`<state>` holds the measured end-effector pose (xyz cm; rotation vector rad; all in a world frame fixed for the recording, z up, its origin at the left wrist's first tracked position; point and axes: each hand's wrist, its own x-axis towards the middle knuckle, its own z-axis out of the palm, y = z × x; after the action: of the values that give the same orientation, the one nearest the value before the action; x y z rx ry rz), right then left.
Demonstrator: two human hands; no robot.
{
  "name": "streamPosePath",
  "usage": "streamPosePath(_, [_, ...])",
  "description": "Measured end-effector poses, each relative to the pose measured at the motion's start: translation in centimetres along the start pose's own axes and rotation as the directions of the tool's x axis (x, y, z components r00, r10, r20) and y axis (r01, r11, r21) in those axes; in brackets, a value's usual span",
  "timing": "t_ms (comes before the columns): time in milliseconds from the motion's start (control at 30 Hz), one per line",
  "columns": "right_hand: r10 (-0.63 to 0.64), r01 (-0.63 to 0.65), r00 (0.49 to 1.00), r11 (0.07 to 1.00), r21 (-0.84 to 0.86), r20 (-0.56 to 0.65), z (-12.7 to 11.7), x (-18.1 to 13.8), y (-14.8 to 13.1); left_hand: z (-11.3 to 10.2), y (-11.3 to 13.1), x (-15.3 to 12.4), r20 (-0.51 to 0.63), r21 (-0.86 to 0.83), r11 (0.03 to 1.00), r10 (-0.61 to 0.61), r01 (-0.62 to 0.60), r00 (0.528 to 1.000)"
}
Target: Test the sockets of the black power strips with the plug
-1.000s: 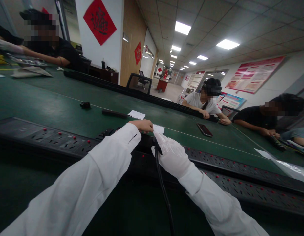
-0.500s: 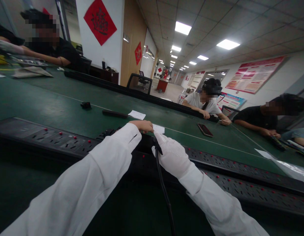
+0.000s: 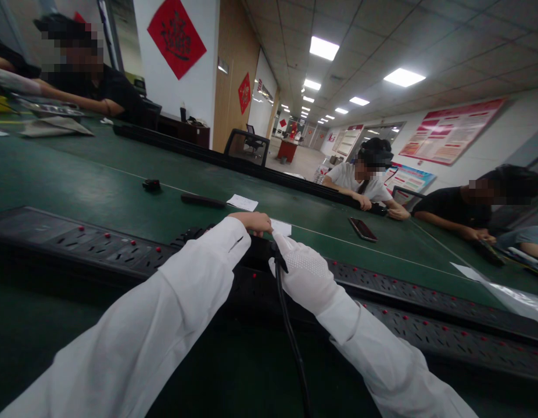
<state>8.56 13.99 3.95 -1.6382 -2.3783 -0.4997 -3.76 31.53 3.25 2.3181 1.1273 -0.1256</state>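
My left hand (image 3: 253, 222) is bare, its fingers curled over a black object that sits on the long black power strip (image 3: 99, 247). A white sleeve hides most of that hand. My right hand (image 3: 304, 271) wears a white dotted glove and is closed round a black cable (image 3: 290, 342) where it meets the strip. The cable runs from there down toward me. Both hands sit close together at the middle of the strip.
The green table (image 3: 77, 180) carries a small black part (image 3: 151, 185), a dark flat bar (image 3: 203, 201), white paper slips (image 3: 241, 202) and a phone (image 3: 362, 229). Other people sit at the far left and right edges. A plastic bag (image 3: 508, 296) lies at the right.
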Motion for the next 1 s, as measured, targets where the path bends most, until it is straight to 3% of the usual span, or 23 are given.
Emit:
streamPosePath(533, [-0.005,0.005,1.0,1.0,0.004,-0.007,0.0,0.0,0.0,0.1,-0.8,0.6,-0.049,-0.019,0.996,0.09,-0.091,0.995])
streamPosePath(1000, [-0.007,0.007,1.0,1.0,0.0,0.002,0.1,0.1,0.1,0.3,-1.2,1.5,-0.002,-0.034,0.998,0.056,-0.056,0.998])
